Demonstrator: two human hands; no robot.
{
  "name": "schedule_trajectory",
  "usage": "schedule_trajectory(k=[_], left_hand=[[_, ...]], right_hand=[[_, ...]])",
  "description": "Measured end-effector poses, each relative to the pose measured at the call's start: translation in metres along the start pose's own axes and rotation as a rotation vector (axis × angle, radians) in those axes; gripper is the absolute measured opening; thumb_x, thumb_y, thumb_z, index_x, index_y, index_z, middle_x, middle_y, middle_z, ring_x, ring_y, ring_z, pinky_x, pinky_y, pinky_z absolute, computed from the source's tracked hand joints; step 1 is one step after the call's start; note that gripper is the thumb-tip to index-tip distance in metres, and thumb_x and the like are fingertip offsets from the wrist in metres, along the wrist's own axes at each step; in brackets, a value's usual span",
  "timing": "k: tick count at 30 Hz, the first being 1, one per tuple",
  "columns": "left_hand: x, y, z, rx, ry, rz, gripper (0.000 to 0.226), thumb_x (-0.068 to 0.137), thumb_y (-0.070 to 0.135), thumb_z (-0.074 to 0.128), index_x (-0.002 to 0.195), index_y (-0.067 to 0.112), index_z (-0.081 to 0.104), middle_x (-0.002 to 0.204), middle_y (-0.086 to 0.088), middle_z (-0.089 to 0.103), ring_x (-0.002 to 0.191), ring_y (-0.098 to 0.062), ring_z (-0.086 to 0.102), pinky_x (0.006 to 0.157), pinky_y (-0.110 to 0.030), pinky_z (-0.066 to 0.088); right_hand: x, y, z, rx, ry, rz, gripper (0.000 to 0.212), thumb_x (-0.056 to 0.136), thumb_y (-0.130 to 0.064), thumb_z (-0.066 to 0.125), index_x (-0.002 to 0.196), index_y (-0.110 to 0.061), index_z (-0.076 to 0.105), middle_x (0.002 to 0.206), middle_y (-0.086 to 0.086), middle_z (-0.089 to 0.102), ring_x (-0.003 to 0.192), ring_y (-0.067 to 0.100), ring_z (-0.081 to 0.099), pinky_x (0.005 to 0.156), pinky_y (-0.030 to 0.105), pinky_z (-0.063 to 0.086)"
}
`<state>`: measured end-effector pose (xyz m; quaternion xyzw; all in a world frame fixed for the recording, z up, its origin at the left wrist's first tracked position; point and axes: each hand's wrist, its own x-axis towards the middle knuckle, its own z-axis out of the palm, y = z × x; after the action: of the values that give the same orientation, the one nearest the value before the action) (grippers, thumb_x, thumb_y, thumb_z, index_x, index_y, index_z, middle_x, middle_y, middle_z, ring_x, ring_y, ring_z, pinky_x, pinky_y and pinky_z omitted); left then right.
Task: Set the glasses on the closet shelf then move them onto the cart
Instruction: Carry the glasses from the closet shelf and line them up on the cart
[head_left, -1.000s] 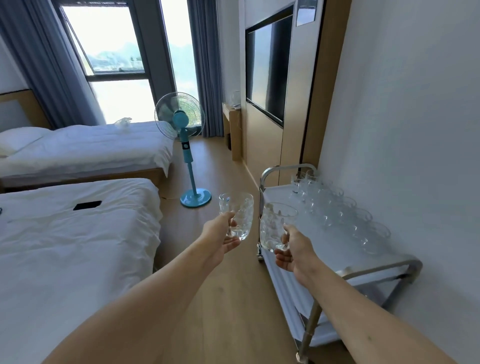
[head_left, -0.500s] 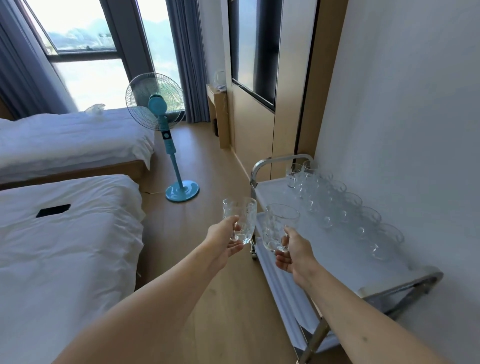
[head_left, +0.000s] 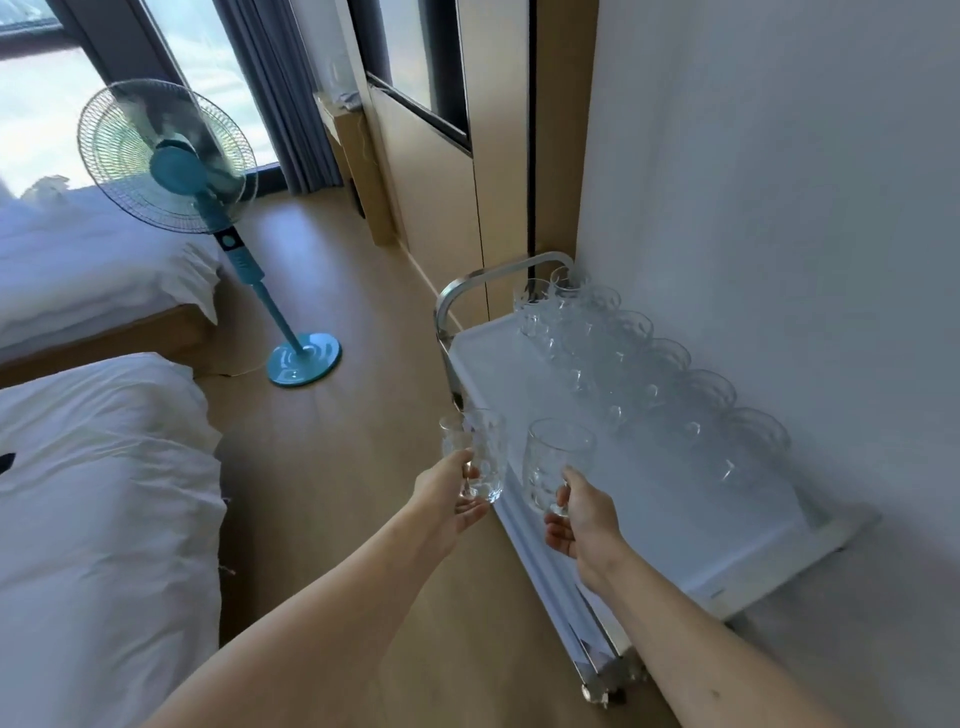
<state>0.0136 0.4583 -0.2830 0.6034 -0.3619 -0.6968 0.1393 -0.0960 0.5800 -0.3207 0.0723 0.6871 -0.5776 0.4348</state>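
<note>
Right of frame, the cart (head_left: 483, 364) has drawn nearer, left hand (head_left: 449, 496) and right hand (head_left: 584, 525) each grasping a glass (head_left: 480, 454), so placing looks imminent.

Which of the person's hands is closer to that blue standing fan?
The left. The left hand, gripping a glass, is over the floor on the blue fan's side. The right hand, gripping another glass, is over the cart, farther away.

Single head-worn wide-angle view, looking forward and down from close above both outstretched forearms; cart (head_left: 488, 364) at 1 o'clock, fan (head_left: 171, 161) at 10 o'clock, bed (head_left: 93, 493) at 8 o'clock.
</note>
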Motion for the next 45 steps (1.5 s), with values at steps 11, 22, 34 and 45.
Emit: schedule_trajectory(k=[11, 22, 34, 45], left_hand=[[0.063, -0.019, 0.063, 0.114, -0.212, -0.156, 0.029, 0.095, 0.035, 0.067, 0.095, 0.006, 0.064, 0.092, -0.020, 0.061, 0.083, -0.030, 0.063, 0.075, -0.038, 0.060], [0.103, -0.026, 0.110, 0.373, -0.494, -0.244, 0.022, 0.100, 0.023, 0.064, 0.103, 0.001, 0.064, 0.093, -0.019, 0.060, 0.085, -0.031, 0.061, 0.087, -0.040, 0.060], [0.132, -0.046, 0.136, 0.572, -0.719, -0.185, 0.031, 0.104, 0.030, 0.056, 0.105, 0.001, 0.066, 0.104, -0.015, 0.064, 0.105, -0.027, 0.066, 0.093, -0.032, 0.057], [0.141, -0.054, 0.173, 0.779, -0.725, -0.066, 0.025, 0.103, 0.033, 0.058, 0.102, 0.012, 0.073, 0.100, -0.004, 0.063, 0.098, -0.019, 0.062, 0.096, -0.035, 0.056]], right_hand=[[0.045, 0.006, -0.038, 0.095, 0.226, 0.077, 0.036, 0.099, -0.041, 0.053, 0.076, -0.014, 0.050, 0.072, 0.012, 0.055, 0.065, 0.024, 0.049, 0.060, 0.033, 0.048], [0.062, 0.017, -0.048, 0.371, 0.521, 0.140, 0.041, 0.101, -0.043, 0.052, 0.073, -0.013, 0.053, 0.071, 0.012, 0.056, 0.066, 0.025, 0.050, 0.061, 0.034, 0.048], [0.070, 0.047, -0.044, 0.452, 0.636, 0.094, 0.038, 0.104, -0.036, 0.049, 0.076, -0.011, 0.054, 0.075, 0.012, 0.062, 0.071, 0.026, 0.057, 0.075, 0.041, 0.054], [0.090, 0.045, -0.062, 0.383, 0.607, 0.014, 0.035, 0.106, -0.029, 0.043, 0.080, -0.008, 0.052, 0.080, 0.013, 0.060, 0.077, 0.024, 0.056, 0.075, 0.038, 0.051]])
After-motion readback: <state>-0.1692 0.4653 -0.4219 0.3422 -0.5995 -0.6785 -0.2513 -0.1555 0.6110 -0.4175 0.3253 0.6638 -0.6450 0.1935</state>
